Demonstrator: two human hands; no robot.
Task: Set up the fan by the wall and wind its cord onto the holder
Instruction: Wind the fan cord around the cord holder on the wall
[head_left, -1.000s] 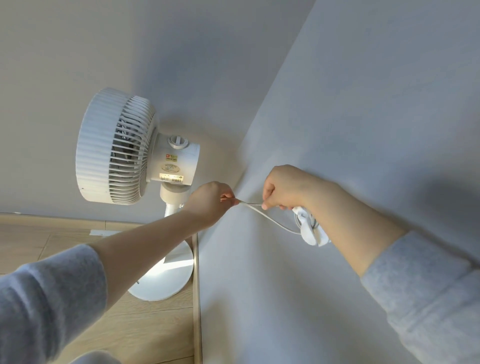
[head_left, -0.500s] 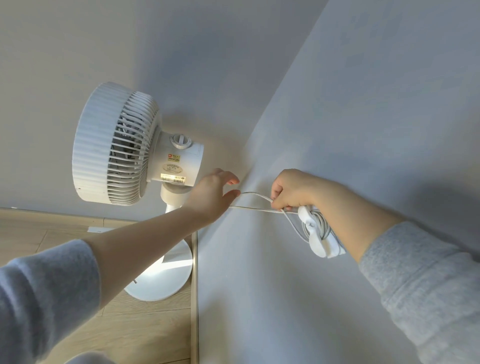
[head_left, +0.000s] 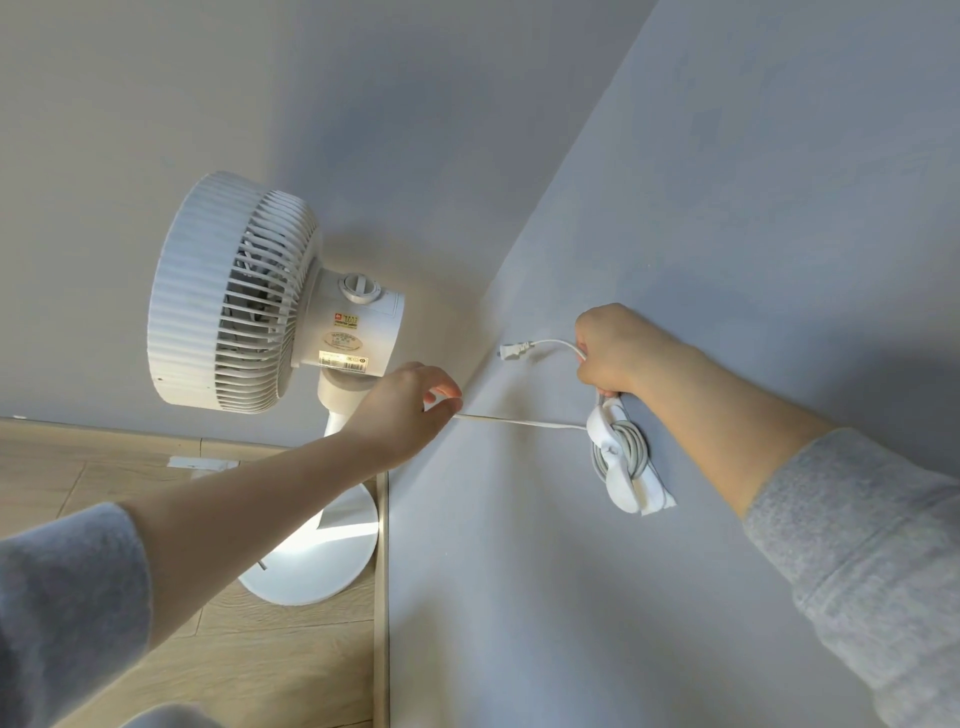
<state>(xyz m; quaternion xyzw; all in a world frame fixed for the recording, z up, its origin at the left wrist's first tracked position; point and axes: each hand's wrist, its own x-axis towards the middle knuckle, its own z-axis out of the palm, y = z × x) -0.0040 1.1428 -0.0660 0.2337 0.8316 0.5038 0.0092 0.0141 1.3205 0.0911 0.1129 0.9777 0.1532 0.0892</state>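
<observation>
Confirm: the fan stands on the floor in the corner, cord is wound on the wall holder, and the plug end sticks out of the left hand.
Wrong hand: the head view shows the plug sticking out of the right hand. The rest holds: fan on the floor in the corner, cord wound on the wall holder.

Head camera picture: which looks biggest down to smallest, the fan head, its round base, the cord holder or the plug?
1. fan head
2. round base, partly behind an arm
3. cord holder
4. plug
</observation>
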